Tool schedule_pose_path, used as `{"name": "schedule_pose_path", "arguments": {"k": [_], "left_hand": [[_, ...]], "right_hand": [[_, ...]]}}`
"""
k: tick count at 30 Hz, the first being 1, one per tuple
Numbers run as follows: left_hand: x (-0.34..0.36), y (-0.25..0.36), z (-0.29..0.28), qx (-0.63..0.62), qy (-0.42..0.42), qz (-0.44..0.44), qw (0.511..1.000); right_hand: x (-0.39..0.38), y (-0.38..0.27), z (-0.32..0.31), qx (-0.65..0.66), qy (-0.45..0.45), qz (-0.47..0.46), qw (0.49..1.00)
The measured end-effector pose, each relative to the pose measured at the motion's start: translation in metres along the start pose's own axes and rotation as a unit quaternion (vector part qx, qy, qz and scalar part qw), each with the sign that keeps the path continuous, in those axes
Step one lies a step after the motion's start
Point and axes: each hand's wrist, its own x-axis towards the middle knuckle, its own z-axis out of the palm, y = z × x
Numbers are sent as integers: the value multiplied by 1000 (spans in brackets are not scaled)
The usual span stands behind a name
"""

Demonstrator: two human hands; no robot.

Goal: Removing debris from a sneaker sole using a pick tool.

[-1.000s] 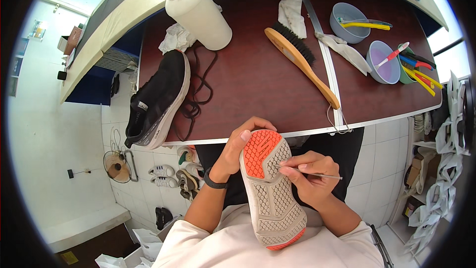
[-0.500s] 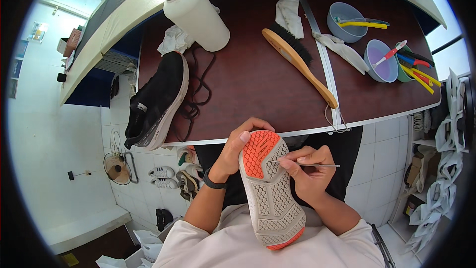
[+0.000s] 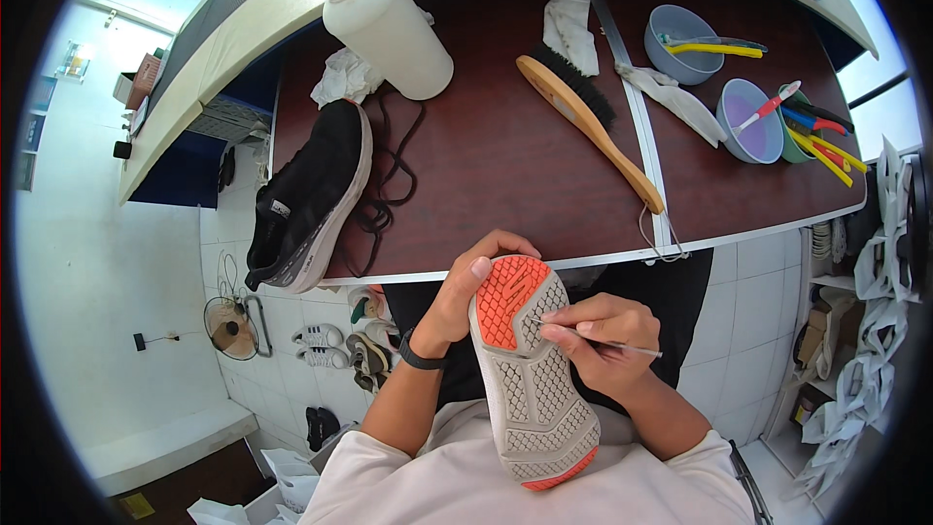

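A shoe (image 3: pixel 535 399) with a grey and orange sole is held sole up over my lap. My left hand (image 3: pixel 457 297) grips its upper end, thumb at the edge. My right hand (image 3: pixel 612 340) holds a thin metal pick (image 3: pixel 632 347) with its tip on the grey tread beside the orange patch. A black shoe (image 3: pixel 306 199) with loose laces (image 3: pixel 394 175) lies on the table (image 3: pixel 466 165) at left. A wooden brush (image 3: pixel 583 126) with dark bristles lies to the right, near white cloths (image 3: pixel 671 102).
A white bottle (image 3: pixel 389 39) stands beside crumpled paper (image 3: pixel 345 78). Bowls (image 3: pixel 680 58) with toothbrushes and yellow-handled tools sit at the right. Several shoes (image 3: pixel 321 355) and a fan (image 3: pixel 233 326) are on the floor at left. White bags (image 3: pixel 875 282) line the right side.
My right hand and the pick have shifted slightly on the sole, and the pick's angle has changed. My left hand and the shoe are almost unchanged.
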Motion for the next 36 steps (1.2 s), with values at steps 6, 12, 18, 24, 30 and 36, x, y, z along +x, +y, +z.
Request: {"name": "schedule_pose_path", "arguments": {"k": [6,12,18,24,30,36], "left_hand": [[1,0,1,-6,-4,-3,1000],[1,-2,0,1,-1,8,1000],[2,-2,1,-14,0,6,1000],[3,-1,0,-17,-6,3,1000],[4,-2,-1,-11,-10,6,1000],[4,-2,1,-13,-3,2,1000]], "right_hand": [[0,-3,8,-137,16,-149,979],[-7,-8,7,-165,40,-150,974],[-12,-9,2,-53,49,-29,997],[-7,-10,5,-39,33,0,999],[-9,-7,8,-40,51,4,998],[-11,-7,5,-7,60,37,997]]}}
